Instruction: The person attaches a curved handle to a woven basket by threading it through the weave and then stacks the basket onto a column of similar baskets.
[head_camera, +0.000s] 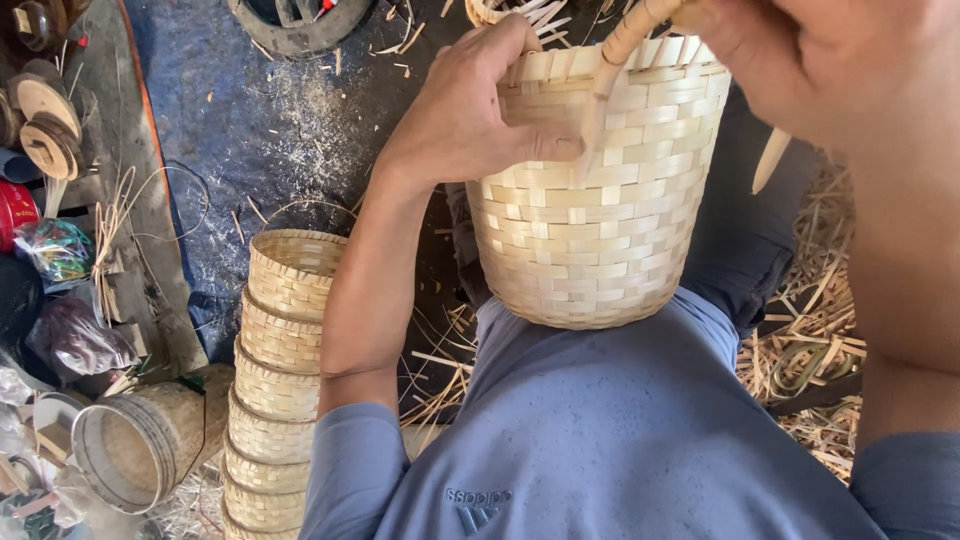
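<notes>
Left hand: the left hand (470, 110) is gripping the rim of the woven basket (600, 200), fingers curling inside and thumb pressing flat against the outer wall.
Right hand: the right hand (790, 55) is closing round a bamboo stick (625, 45) at the basket's rim; it is so near the camera that I cannot tell how the fingertips are sitting.
Basket: it is resting bottom-down against the person's blue shirt (600, 430), mouth facing away, held up in front of the chest.
Risk: in my judgement the stick could be slipping off the weave and jabbing the left thumb, since the thumb is lying just beside its tip; hard levering might also be splitting a strip at the rim.
Around: a stack of finished baskets (275, 380) is lying on its side near the left elbow, and a round sieve-like drum (135, 450) is sitting beside it.
In the way: bamboo offcuts (810, 340) are littering the floor on the right, and tools and bags are crowding the left edge.
</notes>
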